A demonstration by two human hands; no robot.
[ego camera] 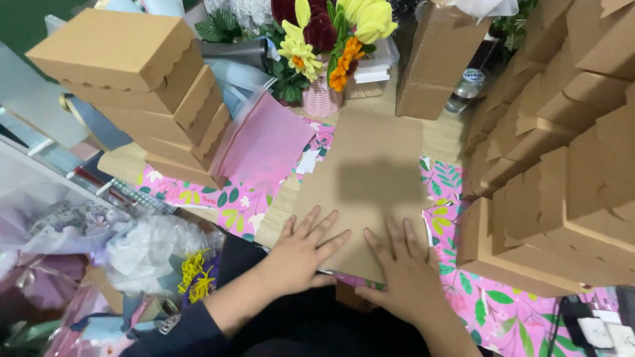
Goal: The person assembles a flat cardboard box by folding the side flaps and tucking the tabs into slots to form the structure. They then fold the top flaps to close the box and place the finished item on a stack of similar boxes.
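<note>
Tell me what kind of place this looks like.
Probably a flower or gift packing workshop: stacks of folded brown boxes, a vase of artificial flowers, and floral wrapping paper under the flat cardboard sheet both hands press.

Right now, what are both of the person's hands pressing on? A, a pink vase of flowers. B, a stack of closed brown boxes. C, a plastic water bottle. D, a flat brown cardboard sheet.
D: the left hand and right hand both lie palm down, fingers spread, on the flat brown cardboard sheet, far from the vase, boxes and bottle.
</note>
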